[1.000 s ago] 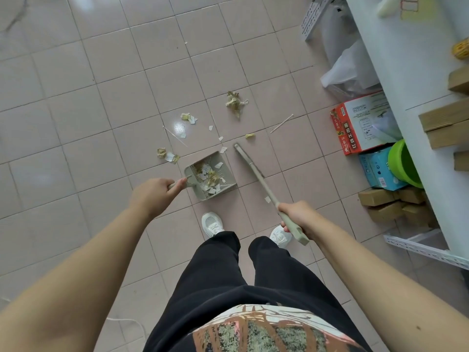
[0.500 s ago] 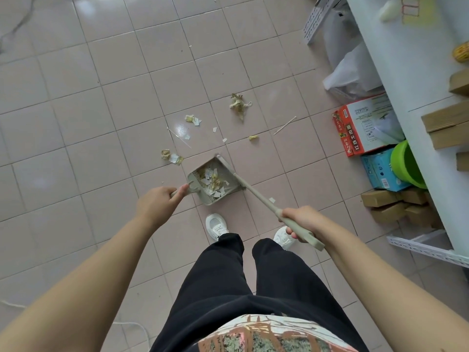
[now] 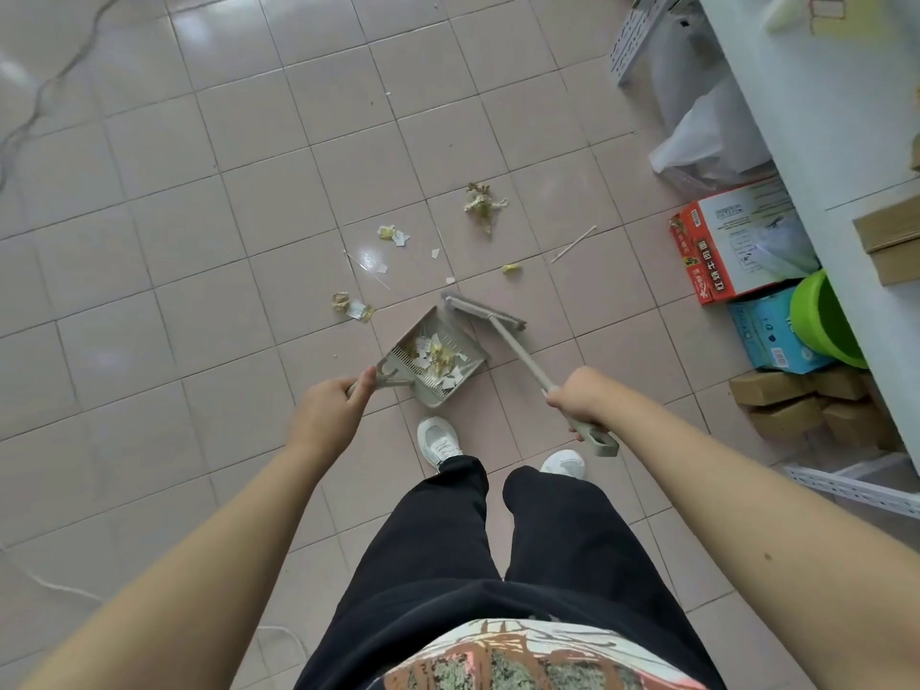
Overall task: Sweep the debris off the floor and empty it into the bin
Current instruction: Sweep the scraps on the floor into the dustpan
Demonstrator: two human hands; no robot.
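My left hand (image 3: 331,408) grips the handle of a grey-beige dustpan (image 3: 450,328) that rests on the tiled floor and holds paper scraps and yellowish bits. In my right hand (image 3: 580,398) is the handle of a matching small broom (image 3: 517,351), whose head lies on the floor at the dustpan's far right corner. Loose debris lies beyond the pan: a crumpled clump (image 3: 482,204), wrapper bits (image 3: 352,307), small scraps (image 3: 393,235), a yellow piece (image 3: 512,267) and a thin stick (image 3: 573,244). No bin is clearly seen.
A white shelf unit (image 3: 816,117) runs along the right side. Under it stand a red and white box (image 3: 732,244), a blue box (image 3: 764,331), a green bucket (image 3: 821,321), brown blocks (image 3: 806,405) and a plastic bag (image 3: 707,136). My white shoes (image 3: 440,440) stand just behind the dustpan. A cable (image 3: 45,87) lies at far left.
The broom head swept from the pan's right side across its mouth and now rests at the pan's far right corner. The dustpan turned slightly, and my view shifted back.
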